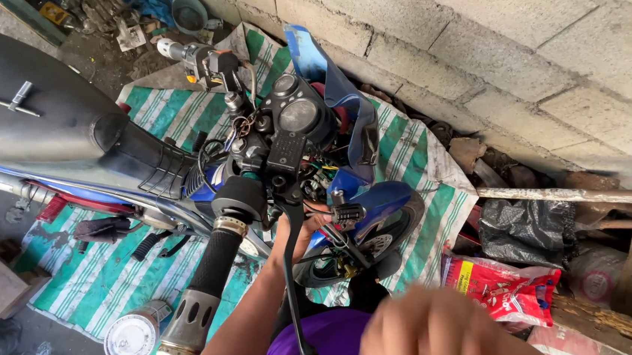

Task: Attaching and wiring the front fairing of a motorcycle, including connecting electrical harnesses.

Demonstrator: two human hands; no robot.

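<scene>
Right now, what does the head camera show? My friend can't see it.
A person's left hand reaches under a blue motorcycle's handlebar toward the front wheel. Their blurred right hand is close to the camera. The bike stands on a green striped tarp.

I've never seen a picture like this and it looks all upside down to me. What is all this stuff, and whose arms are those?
The camera sits on a person's head and looks down, so you see their own arms from above. In front of them is a blue motorbike with its front cover partly taken off, standing on a green and white striped sheet beside a block wall. The left hand reaches in under the handlebar, near the front wheel. I can't tell if its fingers hold anything. The right hand is close to the camera and blurry, and looks closed. On the ground are a red bag and a white tin lid.
</scene>
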